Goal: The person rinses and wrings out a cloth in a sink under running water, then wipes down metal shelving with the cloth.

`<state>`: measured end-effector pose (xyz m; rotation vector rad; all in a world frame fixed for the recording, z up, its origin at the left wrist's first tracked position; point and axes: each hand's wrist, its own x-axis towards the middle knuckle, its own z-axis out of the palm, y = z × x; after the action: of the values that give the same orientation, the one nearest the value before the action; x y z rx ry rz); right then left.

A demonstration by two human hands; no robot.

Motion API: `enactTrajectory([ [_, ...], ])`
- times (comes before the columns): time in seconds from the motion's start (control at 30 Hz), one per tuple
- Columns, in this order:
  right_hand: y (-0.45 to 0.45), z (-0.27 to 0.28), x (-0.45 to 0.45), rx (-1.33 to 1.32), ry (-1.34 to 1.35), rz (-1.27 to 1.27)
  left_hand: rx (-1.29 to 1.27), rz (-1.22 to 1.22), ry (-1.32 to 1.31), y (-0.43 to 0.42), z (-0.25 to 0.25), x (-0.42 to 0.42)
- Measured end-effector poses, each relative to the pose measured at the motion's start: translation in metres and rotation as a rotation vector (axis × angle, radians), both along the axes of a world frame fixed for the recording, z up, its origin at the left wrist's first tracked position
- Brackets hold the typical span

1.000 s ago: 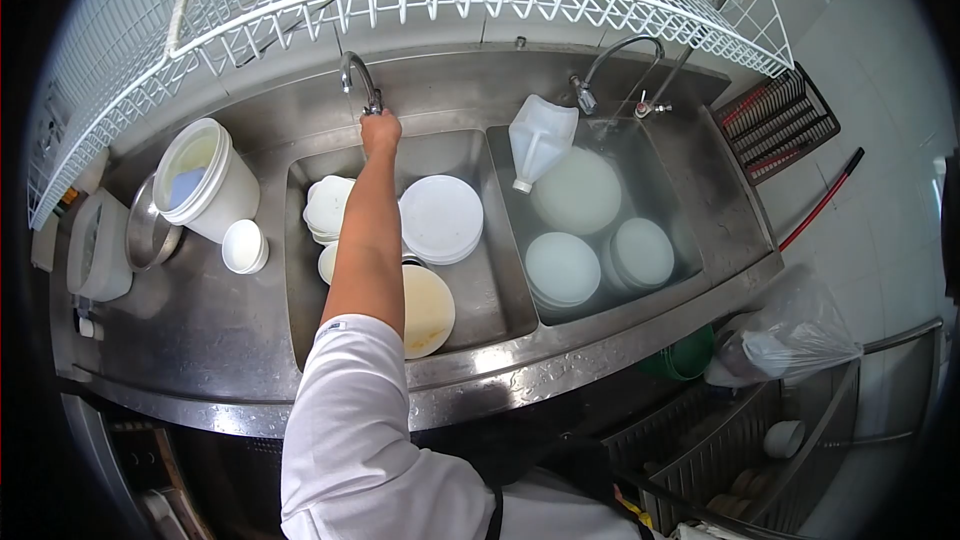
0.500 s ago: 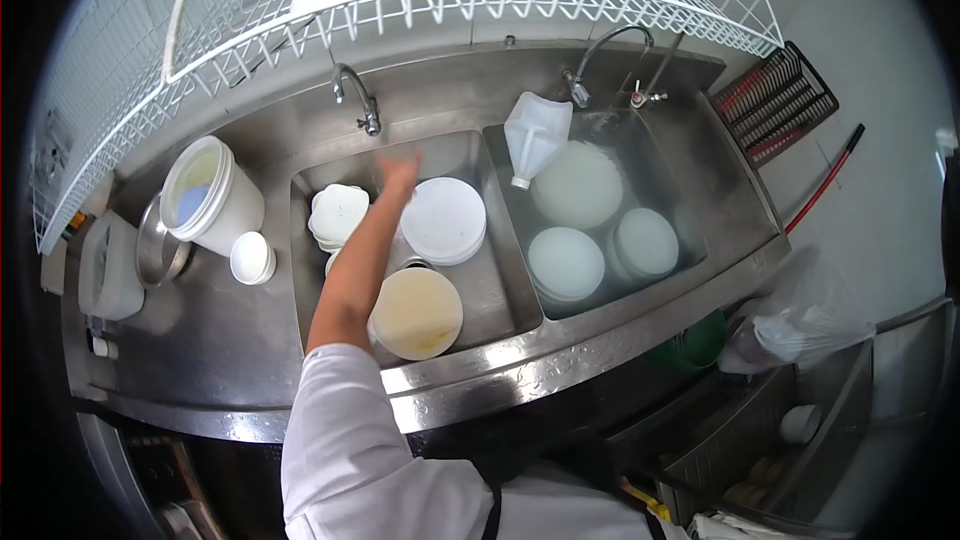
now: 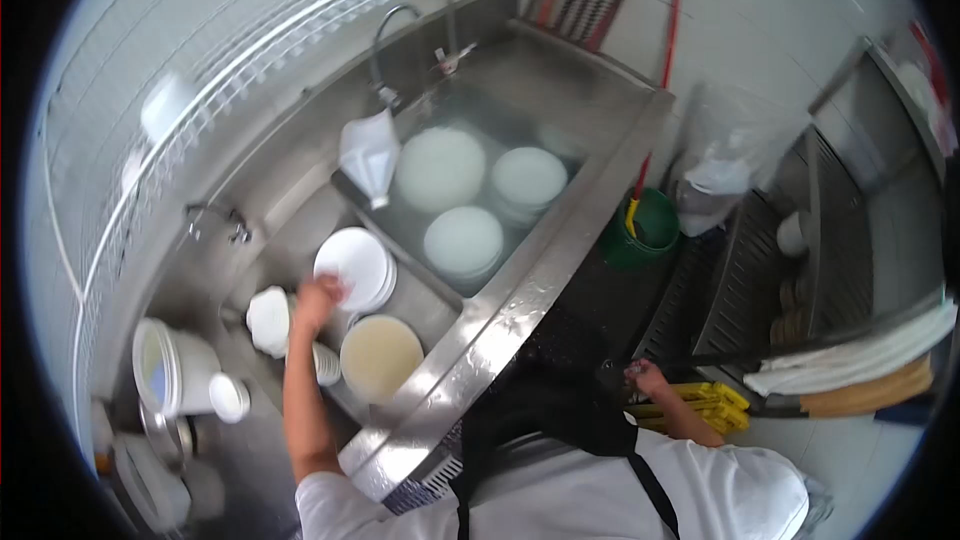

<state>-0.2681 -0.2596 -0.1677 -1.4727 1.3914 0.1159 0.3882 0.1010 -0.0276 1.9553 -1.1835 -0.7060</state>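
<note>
My left hand (image 3: 318,302) is over the left edge of a stack of round white plates (image 3: 350,262) in the left sink basin. Its fingers are blurred, and I cannot tell whether they touch the plates. Close by lie scalloped white dishes (image 3: 268,322), a stack of small white bowls (image 3: 326,364) and a round container of yellowish liquid or a yellowish surface (image 3: 382,358). My right hand (image 3: 648,378) is away from the sink, beside a dark shelf, its fingers curled round something small that I cannot make out.
The right basin holds cloudy water, with round white dishes (image 3: 463,240) in it and a cut white jug (image 3: 369,155) at its edge. A white bucket (image 3: 180,370) stands on the left counter. On the floor are a green bucket (image 3: 640,230) and a yellow item (image 3: 705,405).
My view has swung to the right and tilted. My left hand has moved from the back of the left basin to the plate stack. My right hand has come into view.
</note>
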Motion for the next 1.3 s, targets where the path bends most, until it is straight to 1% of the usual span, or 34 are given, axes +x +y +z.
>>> enactTrajectory([
  [0.03,-0.01,-0.025,-0.004,0.014,-0.144,-0.089,0.467,0.062,-0.396,-0.007,-0.016,-0.001],
  [0.07,-0.006,0.002,0.009,0.031,-0.219,-0.216,0.546,0.019,-0.411,-0.014,-0.01,-0.034],
  [0.1,-0.01,0.056,0.048,0.044,-0.299,-0.337,0.622,-0.017,-0.43,-0.032,0.007,-0.063],
  [0.13,-0.02,0.076,0.069,0.129,-0.504,-0.433,0.297,0.249,-0.029,-0.058,0.032,-0.09],
  [0.17,-0.024,0.092,0.084,0.215,-0.704,-0.53,-0.09,0.432,0.185,-0.077,0.032,-0.111],
  [0.23,-0.036,0.136,0.125,0.367,-1.019,-0.339,-0.227,0.344,0.058,-0.11,0.022,-0.129],
  [0.3,-0.036,0.182,0.179,0.359,-1.092,-0.131,-0.236,0.219,0.116,-0.149,0.045,-0.175],
  [0.37,-0.036,0.199,0.227,0.095,-0.954,0.213,-0.314,0.061,0.57,-0.183,0.055,-0.22],
  [0.43,-0.023,0.208,0.27,0.08,-1.218,0.378,-0.439,0.018,0.721,-0.209,0.066,-0.262],
  [0.47,-0.021,0.218,0.282,-0.147,-1.121,0.459,-0.506,-0.006,0.795,-0.224,0.071,-0.273],
  [0.5,-0.021,0.231,0.288,-0.363,-1.013,0.524,-0.509,0.041,0.759,-0.233,0.072,-0.278],
  [0.57,-0.026,0.266,0.282,-0.22,-0.898,0.398,-0.506,0.141,0.688,-0.248,0.069,-0.286],
  [0.6,-0.034,0.255,0.284,-0.189,-0.957,0.373,-0.497,0.156,0.665,-0.256,0.07,-0.289],
  [0.7,-0.065,0.23,0.273,-0.267,-0.908,0.458,-0.489,0.235,0.616,-0.276,0.084,-0.301],
  [0.73,-0.077,0.218,0.265,-0.298,-0.912,0.509,-0.492,0.327,0.576,-0.286,0.088,-0.305],
  [0.77,-0.09,0.22,0.256,-0.234,-0.92,0.544,-0.509,0.384,0.623,-0.295,0.089,-0.301],
  [0.83,-0.119,0.225,0.234,-0.108,-0.93,0.608,-0.633,0.425,0.748,-0.309,0.092,-0.301],
  [0.87,-0.132,0.242,0.223,-0.226,-0.85,0.719,-0.646,0.418,0.712,-0.316,0.088,-0.299],
  [0.93,-0.146,0.234,0.216,-0.163,-0.869,0.684,-0.693,0.413,0.746,-0.334,0.071,-0.302],
  [1.0,-0.156,0.238,0.206,-0.138,-0.848,0.609,-0.7,0.386,0.799,-0.355,0.075,-0.312],
  [1.1,-0.167,0.221,0.201,-0.63,-0.935,0.51,-0.588,0.343,0.729,-0.384,0.082,-0.318],
  [1.13,-0.17,0.224,0.197,-0.658,-0.993,0.364,-0.528,0.29,0.624,-0.392,0.078,-0.315],
  [1.17,-0.174,0.222,0.195,-0.741,-0.99,0.249,-0.545,0.195,0.534,-0.401,0.072,-0.313],
  [1.23,-0.178,0.247,0.183,-0.547,-0.984,-0.004,-0.461,0.006,0.46,-0.418,0.066,-0.309],
  [1.27,-0.182,0.249,0.177,-0.589,-0.996,-0.087,-0.444,-0.091,0.484,-0.426,0.053,-0.308],
  [1.3,-0.186,0.248,0.173,-0.628,-1.008,-0.158,-0.43,-0.178,0.507,-0.436,0.054,-0.316],
])
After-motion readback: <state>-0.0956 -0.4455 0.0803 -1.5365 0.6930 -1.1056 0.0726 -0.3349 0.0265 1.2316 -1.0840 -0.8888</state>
